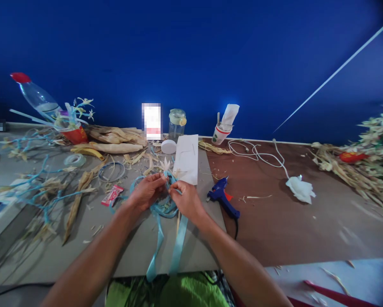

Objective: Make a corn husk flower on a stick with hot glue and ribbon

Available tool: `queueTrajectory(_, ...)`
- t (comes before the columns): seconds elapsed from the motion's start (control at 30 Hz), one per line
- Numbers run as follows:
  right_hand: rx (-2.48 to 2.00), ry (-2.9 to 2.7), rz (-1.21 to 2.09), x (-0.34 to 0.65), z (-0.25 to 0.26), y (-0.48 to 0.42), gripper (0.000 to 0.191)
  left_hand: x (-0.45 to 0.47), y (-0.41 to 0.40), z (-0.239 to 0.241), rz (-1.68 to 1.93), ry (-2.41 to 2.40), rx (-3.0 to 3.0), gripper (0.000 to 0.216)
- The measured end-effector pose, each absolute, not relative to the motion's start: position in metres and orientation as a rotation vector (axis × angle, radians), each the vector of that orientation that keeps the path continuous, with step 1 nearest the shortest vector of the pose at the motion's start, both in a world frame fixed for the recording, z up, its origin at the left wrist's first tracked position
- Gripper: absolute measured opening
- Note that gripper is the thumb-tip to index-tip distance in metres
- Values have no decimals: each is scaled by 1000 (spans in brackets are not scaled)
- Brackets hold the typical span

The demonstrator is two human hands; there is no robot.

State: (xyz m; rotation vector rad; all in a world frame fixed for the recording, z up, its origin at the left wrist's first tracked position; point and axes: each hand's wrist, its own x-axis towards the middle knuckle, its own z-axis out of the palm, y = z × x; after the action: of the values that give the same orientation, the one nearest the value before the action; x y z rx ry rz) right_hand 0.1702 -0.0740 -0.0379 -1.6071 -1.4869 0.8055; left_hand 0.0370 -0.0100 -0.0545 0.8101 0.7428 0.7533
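Above the table's front part, my left hand (149,189) pinches the base of a pale flower (165,164) that seems made of dried husk. Close on its right, my right hand (188,198) is closed on a light blue ribbon (169,181) just below the petals. The fingertips hide the exact wrap. More blue ribbon (164,210) lies in loops under both hands, and two tails hang over the table edge. A thin pale stick (178,224) points down beside the right tail. Behind the hands lies a white sheet of paper (187,157).
Right of my hands lies a blue glue gun (223,198). Leftward are a red candy wrapper (112,195), a tape roll (74,160) and blue-wrapped branches (46,200). Dried husks (114,140), a clear jar (177,123) and a white cup (221,134) stand or lie along the wall.
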Motion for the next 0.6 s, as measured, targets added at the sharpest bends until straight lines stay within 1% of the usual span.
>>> queueTrajectory(0.1,-1606,-1535,701,170,-38,-76,19,38,-11,-53,792,757,796,18)
queueTrajectory(0.17,-1600,-1548,691,170,-36,-77,19,39,-13,-50,792,712,775,16)
queueTrajectory(0.27,-1571,-1526,728,170,-34,-77,19,38,-15,-44,776,646,749,16)
queueTrajectory(0.4,-1549,-1475,786,170,-31,-77,19,37,-17,-41,778,600,729,22)
queueTrajectory(0.6,-1547,-1464,823,170,-31,-77,18,39,-18,-44,803,653,722,15)
